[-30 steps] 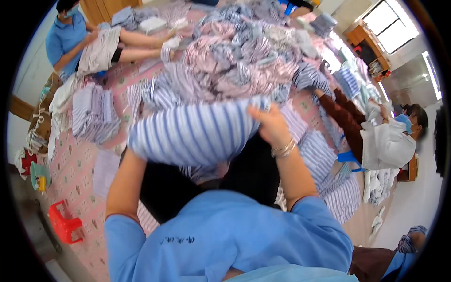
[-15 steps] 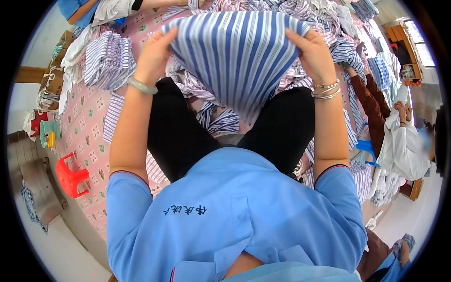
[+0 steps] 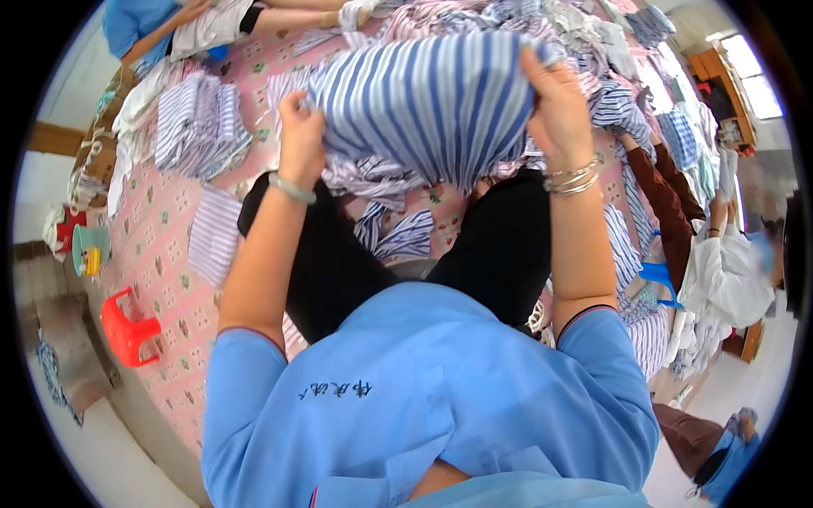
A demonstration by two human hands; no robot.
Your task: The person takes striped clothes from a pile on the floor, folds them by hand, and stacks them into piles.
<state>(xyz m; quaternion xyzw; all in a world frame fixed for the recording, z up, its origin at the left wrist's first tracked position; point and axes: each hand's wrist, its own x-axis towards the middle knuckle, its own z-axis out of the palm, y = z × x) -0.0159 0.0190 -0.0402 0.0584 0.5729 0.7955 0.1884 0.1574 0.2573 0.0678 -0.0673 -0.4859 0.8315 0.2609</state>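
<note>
A blue-and-white striped cloth (image 3: 423,102) hangs stretched between my two hands, bulging over my knees. At its left edge my left hand (image 3: 301,137) is closed on the fabric, fingers curled. My right hand (image 3: 559,106) grips the opposite upper corner, thumb on the near side and part of the fingers behind the cloth. The cloth's lower part sags in folds and is slightly blurred. Below it, between my legs, more striped cloth (image 3: 406,233) lies on the pink patterned floor covering (image 3: 169,229).
To the left stands a folded stack of striped cloths (image 3: 199,118), with a red stool (image 3: 129,328) nearer me. Loose striped laundry (image 3: 474,19) is heaped ahead. Co-workers sit at upper left and on the right, where a person in white (image 3: 728,275) handles cloth near a blue stool (image 3: 662,281).
The cloth's hanging lower part has risen and bunched into a wider, shorter shape. My left hand has moved down and slightly right; my right hand has turned, its palm side showing more.
</note>
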